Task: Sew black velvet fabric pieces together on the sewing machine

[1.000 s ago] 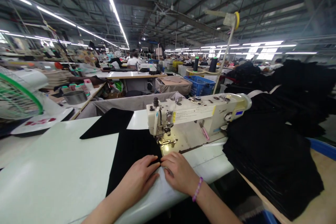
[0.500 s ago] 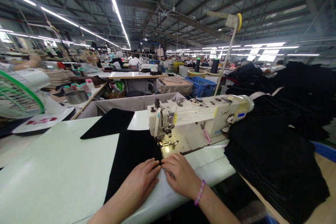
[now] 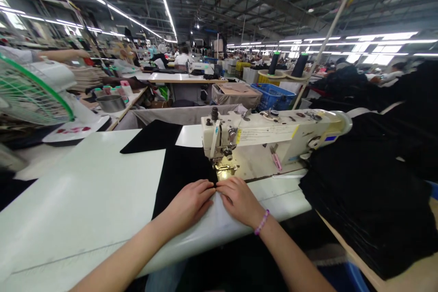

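A piece of black fabric (image 3: 183, 166) lies flat on the pale table, its right edge running to the presser foot (image 3: 226, 167) of a sewing machine (image 3: 267, 132). My left hand (image 3: 193, 200) rests over the fabric's near right edge, fingers together and pressing on it. From the other side my right hand (image 3: 239, 200), with a beaded bracelet on the wrist, pinches at the same edge. The fingertips of both hands almost meet just in front of the presser foot. Exactly how much cloth is between the fingers is hidden.
Another black piece (image 3: 153, 137) lies behind on the table. Pink-handled snips (image 3: 275, 159) are on the machine bed. A tall stack of black fabric (image 3: 369, 200) stands at the right. On the left is a green-rimmed fan (image 3: 37, 93); a blue basket (image 3: 273, 96) stands beyond the machine.
The view has tilted down and turned slightly left, so everything sits higher and further right. Both hands keep their place at the fabric edge before the presser foot.
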A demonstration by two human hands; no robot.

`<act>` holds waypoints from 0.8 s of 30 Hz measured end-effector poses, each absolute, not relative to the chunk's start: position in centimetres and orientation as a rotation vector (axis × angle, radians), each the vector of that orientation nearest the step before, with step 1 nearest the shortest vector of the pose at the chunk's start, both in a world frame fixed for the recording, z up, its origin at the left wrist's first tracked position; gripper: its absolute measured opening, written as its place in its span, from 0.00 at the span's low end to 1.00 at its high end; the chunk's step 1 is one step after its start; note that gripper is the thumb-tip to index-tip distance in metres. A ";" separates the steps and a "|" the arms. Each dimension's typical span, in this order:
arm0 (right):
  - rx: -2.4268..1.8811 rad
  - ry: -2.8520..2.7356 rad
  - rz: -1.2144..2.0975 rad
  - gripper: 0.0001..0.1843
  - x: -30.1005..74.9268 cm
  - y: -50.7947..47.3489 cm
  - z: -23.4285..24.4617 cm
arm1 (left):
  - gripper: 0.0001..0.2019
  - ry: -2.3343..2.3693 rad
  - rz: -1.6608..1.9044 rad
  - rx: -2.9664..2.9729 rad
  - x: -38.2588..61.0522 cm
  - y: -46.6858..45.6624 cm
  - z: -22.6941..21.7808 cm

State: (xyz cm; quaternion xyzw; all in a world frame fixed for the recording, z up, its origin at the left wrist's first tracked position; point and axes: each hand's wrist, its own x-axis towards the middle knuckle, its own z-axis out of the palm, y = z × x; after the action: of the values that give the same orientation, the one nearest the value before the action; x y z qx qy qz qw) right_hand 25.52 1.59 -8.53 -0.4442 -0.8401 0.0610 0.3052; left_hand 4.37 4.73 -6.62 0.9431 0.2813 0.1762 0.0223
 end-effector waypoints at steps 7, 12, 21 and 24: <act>-1.256 -2.236 0.126 0.14 25.4 2.8 -8.5 | 0.14 0.880 0.500 2.946 4.4 6.5 -6.6; -1.345 -2.237 0.075 0.11 25.1 4.0 -8.5 | 0.13 0.873 0.507 2.932 4.5 7.8 -6.1; -1.465 -2.233 -0.008 0.12 24.5 5.6 -8.2 | 0.14 0.903 0.487 2.902 4.8 9.8 -5.9; -1.492 -2.211 -0.020 0.12 24.3 5.3 -8.2 | 0.14 0.912 0.488 2.898 4.8 10.5 -5.8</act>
State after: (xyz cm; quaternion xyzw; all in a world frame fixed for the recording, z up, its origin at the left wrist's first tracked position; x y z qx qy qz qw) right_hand 24.26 5.30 -8.24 -0.5437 -0.8057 -0.0075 0.2349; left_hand 4.83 10.50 -5.84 0.9413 0.2963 0.1584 0.0323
